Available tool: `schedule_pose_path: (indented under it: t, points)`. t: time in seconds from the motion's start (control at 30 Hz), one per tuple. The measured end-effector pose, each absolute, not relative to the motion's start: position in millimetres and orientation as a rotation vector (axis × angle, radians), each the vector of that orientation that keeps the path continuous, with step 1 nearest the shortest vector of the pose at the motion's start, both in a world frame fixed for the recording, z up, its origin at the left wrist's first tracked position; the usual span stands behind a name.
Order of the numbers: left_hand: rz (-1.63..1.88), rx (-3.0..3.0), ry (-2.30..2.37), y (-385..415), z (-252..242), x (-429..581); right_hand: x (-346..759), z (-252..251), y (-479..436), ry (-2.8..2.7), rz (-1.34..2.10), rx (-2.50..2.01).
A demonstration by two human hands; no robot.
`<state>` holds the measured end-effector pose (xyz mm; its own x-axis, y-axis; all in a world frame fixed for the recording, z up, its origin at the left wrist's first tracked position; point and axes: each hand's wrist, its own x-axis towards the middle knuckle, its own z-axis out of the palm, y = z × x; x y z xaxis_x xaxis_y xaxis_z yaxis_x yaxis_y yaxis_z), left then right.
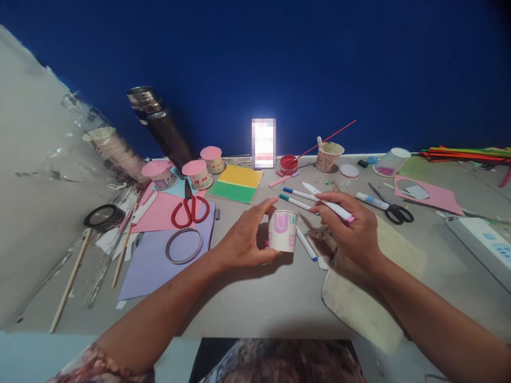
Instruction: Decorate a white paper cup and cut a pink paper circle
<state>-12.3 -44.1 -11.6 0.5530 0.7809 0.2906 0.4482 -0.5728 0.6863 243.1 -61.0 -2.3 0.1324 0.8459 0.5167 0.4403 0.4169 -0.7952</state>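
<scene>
Decorating the small paper cup (282, 234), mid-surface (247, 303), seems the step: the left hand (245, 234) grips it, while the right hand (355, 226) pinches a marker (338, 210) at its two o'clock. Another stroke would need the cup steady. Pink-topped cups (197, 173) stand at ten o'clock; a blue wall (223, 64) rises beyond.

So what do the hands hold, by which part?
The left hand holds a paper cup, thumb at its lower edge, fingers near the top; the right hand, a pink-ended marker by its barrel.

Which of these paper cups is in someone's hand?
The small white paper cup with pink and green drawings, in the left hand; the three pink-topped paper cups and others sit untouched.
</scene>
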Motion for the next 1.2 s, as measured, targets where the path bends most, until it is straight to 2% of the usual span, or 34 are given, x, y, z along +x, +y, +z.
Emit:
schedule_pose_path:
  t: [0.43, 0.63, 0.77, 0.97, 1.1, 1.2]
  points:
    - [0.792, 2.558, 0.779, -52, -7, -4, 241, 1, -61, -1.731, 0.607, -1.070]
    - [0.847, 2.537, 0.690, -54, -7, -3, 242, 9, -66, -1.542, 0.940, -1.137]
    - [0.881, 2.325, 0.704, -54, -5, -5, 243, 9, -67, -1.177, 1.224, -1.146]
    - [0.841, 1.725, 0.751, -54, -10, 1, 248, 2, -55, -0.931, 1.398, -1.023]
    - [0.826, 1.442, 0.633, -54, -15, 10, 248, -6, -49, -0.988, 1.357, -0.988]
    - [0.876, 1.555, 0.789, -54, -12, 10, 251, -10, -43, -1.041, 1.180, -1.023]
